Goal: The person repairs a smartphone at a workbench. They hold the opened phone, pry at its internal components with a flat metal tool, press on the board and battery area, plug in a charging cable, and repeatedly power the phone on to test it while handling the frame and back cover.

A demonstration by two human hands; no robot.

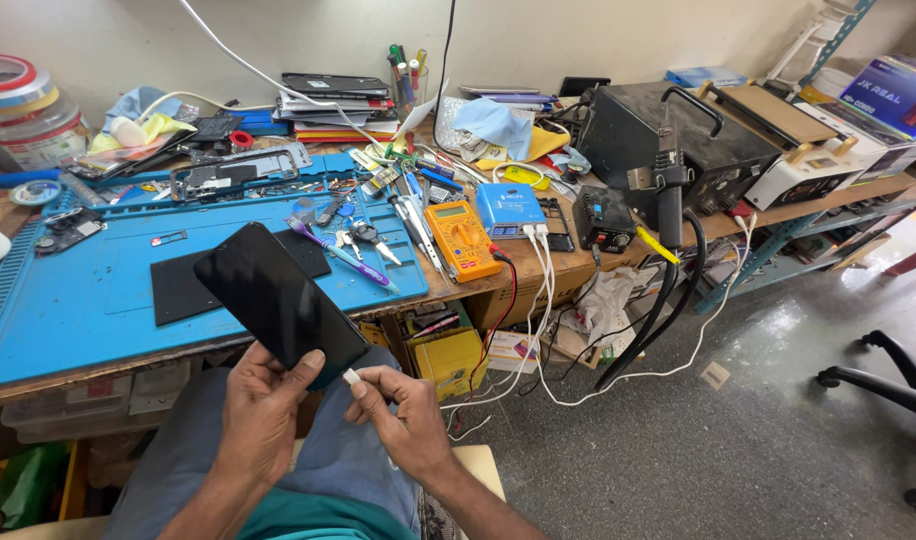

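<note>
My left hand (263,410) grips the lower end of a black smartphone (276,300), held tilted over my lap with its dark screen up. My right hand (403,410) pinches a white cable plug (351,378) right beside the phone's bottom edge; whether the plug touches the phone I cannot tell. The white cable (538,370) runs from below the bench edge toward my hand. Both hands hover in front of the blue work mat (98,290) on the bench.
On the mat lie a black pad (178,285), a purple-handled tool (343,255), keys and small parts. An orange multimeter (461,238), a blue charger box (508,207), a black hot-air station (668,140) and cluttered stacks fill the bench. An office chair base (888,385) stands at right.
</note>
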